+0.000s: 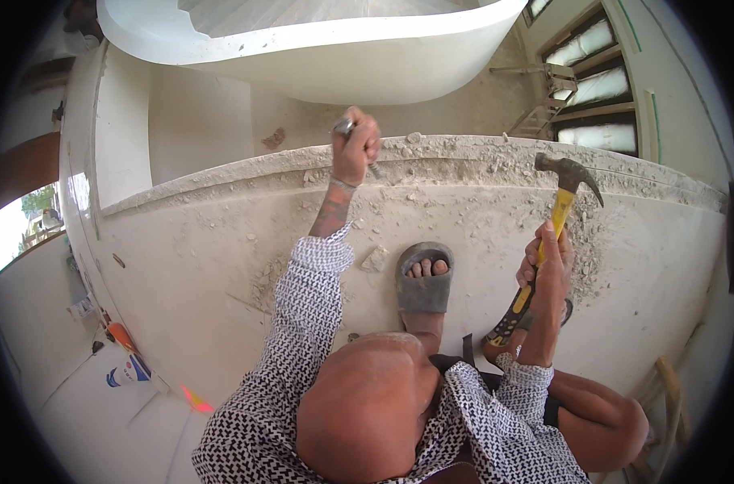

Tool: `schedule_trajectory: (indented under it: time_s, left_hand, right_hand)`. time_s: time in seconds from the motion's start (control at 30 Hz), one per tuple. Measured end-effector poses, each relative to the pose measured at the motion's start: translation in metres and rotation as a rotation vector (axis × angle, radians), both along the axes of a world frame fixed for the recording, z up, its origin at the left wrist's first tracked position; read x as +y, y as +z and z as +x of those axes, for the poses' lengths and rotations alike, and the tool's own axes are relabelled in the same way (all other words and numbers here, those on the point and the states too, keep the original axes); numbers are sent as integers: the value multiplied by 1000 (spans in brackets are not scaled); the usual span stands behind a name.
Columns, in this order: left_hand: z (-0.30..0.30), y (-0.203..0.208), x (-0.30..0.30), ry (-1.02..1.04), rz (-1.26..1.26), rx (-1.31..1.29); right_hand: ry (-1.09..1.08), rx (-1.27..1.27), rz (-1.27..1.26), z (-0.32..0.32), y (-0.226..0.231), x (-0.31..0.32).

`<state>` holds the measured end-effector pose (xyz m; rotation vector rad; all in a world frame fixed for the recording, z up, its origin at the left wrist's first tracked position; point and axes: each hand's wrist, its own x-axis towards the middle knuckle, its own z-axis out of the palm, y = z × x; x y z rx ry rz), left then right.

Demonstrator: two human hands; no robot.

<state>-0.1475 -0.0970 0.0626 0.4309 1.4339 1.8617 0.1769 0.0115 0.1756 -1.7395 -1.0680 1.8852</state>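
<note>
My left hand point(356, 149) is wrapped round a metal chisel point(343, 127). The chisel's round struck end shows above my fist, and its lower end points down at the broken concrete edge point(439, 161); I cannot tell whether it touches. To the right, my right hand point(551, 254) grips a claw hammer point(563, 200) by its yellow and black handle. The hammer's head is up, apart from the chisel, over the rubble-strewn floor. Loose chips and dust lie along the rough edge between my hands.
Beyond the edge is a drop to a lower floor, with a curved white wall point(367, 64) across it. A larger concrete lump point(375, 259) lies near my sandalled foot point(425, 278). A blue and white container point(129, 371) stands at the left; wooden pieces point(671, 395) stand at the lower right.
</note>
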Motion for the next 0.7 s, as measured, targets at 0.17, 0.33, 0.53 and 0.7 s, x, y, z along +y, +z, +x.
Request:
schedule_trajectory:
  time_s: [0.17, 0.33, 0.53, 0.7]
  left_hand:
    - [28, -13, 54, -27, 142, -298]
    - [38, -72, 24, -30, 32, 51]
    - [-6, -54, -31, -63, -183, 168]
    - [10, -17, 17, 22, 22, -199]
  right_hand:
    - [36, -25, 24, -10, 8, 1]
    - [81, -38, 5, -10, 9, 4]
    - [95, -77, 9, -4, -2, 7]
    - [102, -67, -28, -7, -12, 0]
